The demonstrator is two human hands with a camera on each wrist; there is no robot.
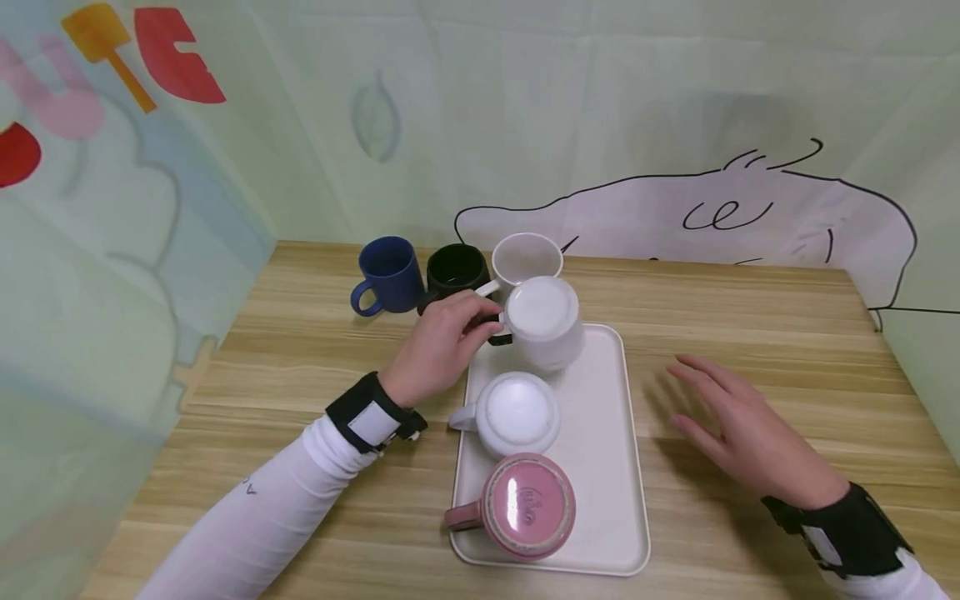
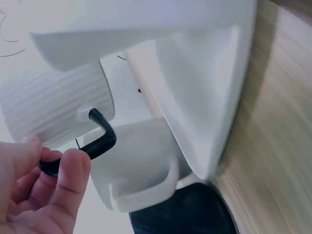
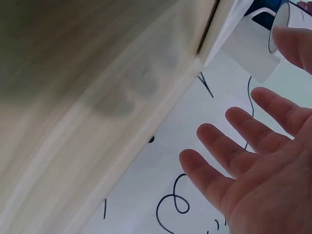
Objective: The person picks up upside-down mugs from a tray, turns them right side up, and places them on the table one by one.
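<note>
My left hand (image 1: 442, 342) pinches the black handle (image 2: 103, 139) of a white ribbed mug (image 1: 551, 333), which is bottom up over the far end of the white tray (image 1: 600, 467). In the left wrist view, thumb and fingertips close on that handle, and the ribbed mug (image 2: 58, 102) looks raised. Nearer on the tray, a white mug (image 1: 519, 414) and a pink mug (image 1: 528, 507) stand upside down, handles to the left. To the right of the tray my right hand (image 1: 750, 433) hovers over the table, its fingers spread and holding nothing.
Behind the tray stand an upright blue mug (image 1: 392, 275), a black mug (image 1: 456, 268) and a white mug (image 1: 525, 258), near the back edge of the wooden table (image 1: 720, 308). A printed cloth (image 1: 480, 108) hangs behind the table.
</note>
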